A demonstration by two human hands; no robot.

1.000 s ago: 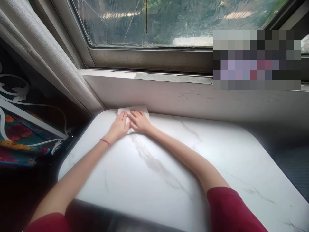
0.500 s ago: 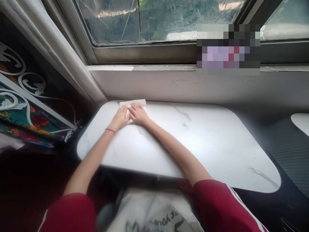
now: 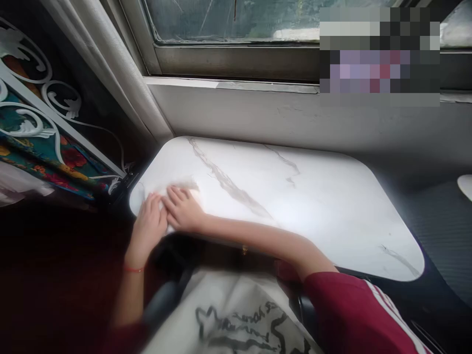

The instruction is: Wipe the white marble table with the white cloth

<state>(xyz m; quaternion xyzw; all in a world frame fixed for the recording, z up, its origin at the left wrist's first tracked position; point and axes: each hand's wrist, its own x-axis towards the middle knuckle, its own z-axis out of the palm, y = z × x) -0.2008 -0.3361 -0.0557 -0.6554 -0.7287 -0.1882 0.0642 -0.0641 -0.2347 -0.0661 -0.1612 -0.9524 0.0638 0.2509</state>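
Observation:
Both of my hands lie near the left end of a white marble-patterned tabletop (image 3: 313, 196), on a thin white cloth or paper towel (image 3: 192, 189) that is blurred by motion. My right hand (image 3: 183, 209) presses flat on it with fingers spread. Close beside it, my left hand (image 3: 149, 221) rests with fingers stretched out at the table's front left edge, a red string bracelet (image 3: 133, 269) around its wrist. Much of the cloth is hidden under the hands, so its lower edge cannot be made out.
Behind the table runs a pale wall (image 3: 236, 113) below a window with a metal frame (image 3: 236, 61). A light curtain (image 3: 106, 64) hangs at the left, near white scrolled metalwork (image 3: 62, 101) and a floral fabric (image 3: 73, 160). A dark ribbed surface (image 3: 438, 231) lies to the right.
Both hands and the white cloth have moved from the table's back edge toward the front left edge. Grey veining at the back left of the tabletop now shows. The view has shifted somewhat.

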